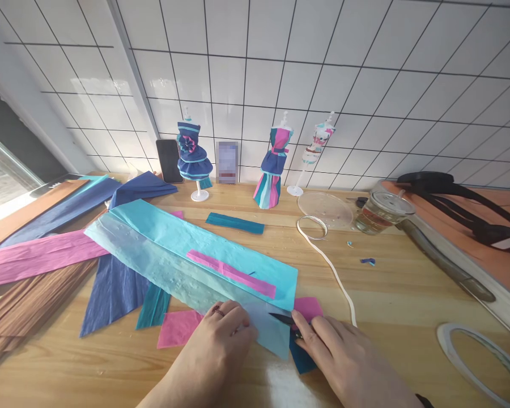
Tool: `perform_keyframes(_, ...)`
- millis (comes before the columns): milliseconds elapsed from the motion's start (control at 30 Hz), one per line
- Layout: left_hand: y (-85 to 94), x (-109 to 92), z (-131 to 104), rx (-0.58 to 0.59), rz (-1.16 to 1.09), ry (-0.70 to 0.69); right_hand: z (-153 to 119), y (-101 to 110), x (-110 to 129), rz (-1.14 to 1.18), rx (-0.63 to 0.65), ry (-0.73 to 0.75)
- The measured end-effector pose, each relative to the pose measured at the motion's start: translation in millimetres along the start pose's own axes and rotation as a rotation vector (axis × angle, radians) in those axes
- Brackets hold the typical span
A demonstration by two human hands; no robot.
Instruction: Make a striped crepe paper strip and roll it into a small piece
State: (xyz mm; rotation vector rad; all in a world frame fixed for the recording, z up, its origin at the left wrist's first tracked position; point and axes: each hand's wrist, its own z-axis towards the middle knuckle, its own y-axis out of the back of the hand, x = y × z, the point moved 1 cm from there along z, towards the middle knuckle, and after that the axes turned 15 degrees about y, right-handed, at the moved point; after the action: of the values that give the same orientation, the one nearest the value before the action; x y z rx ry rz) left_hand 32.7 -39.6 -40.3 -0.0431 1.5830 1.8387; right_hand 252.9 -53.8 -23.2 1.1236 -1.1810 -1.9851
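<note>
A long sheet of light blue crepe paper point(153, 272) lies folded on the table, with its turquoise part point(221, 241) behind. My left hand point(225, 334), a ring on one finger, is closed on the near edge of this paper. In my right hand point(344, 351) is a pair of scissors point(280, 318); their dark blades point left over the paper's right end, and the handles are mostly hidden by my fingers. A narrow pink strip point(233, 273) rests on the turquoise part. Pink paper point(308, 307) and dark teal paper point(300, 357) lie beside the scissors.
Three small dress forms in paper outfits, including a navy one point(194, 153), stand by the tiled wall. More crepe paper point(34, 258) is heaped left. At right are white cord point(331, 266), a lidded cup point(382, 212), a tape roll point(444, 345) and black straps point(476, 204).
</note>
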Motion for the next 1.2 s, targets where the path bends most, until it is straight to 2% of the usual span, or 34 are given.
perform_keyframes(233, 1.6, -0.5, 0.2, -0.050, 0.012, -0.021, 2.5, -3.9, -0.2, 0.004, 0.040, 0.014)
perform_keyframes(500, 6.9, -4.5, 2.7, -0.038, 0.019, 0.003, 8.0, -6.1, -0.3, -0.021, 0.063, 0.013)
perform_keyframes(733, 4.2, -2.0, 1.2, -0.050, 0.013, 0.000, 11.9, -6.6, -0.2, -0.016, 0.082, 0.018)
perform_keyframes(867, 2.4, -1.5, 0.9, -0.080, 0.004, -0.022, 11.8, -5.3, -0.4, -0.030, 0.074, 0.027)
perform_keyframes(1200, 1.7, -0.8, -0.7, -0.056, 0.014, -0.004, 17.6, -0.9, 2.0, -0.048, 0.050, 0.033)
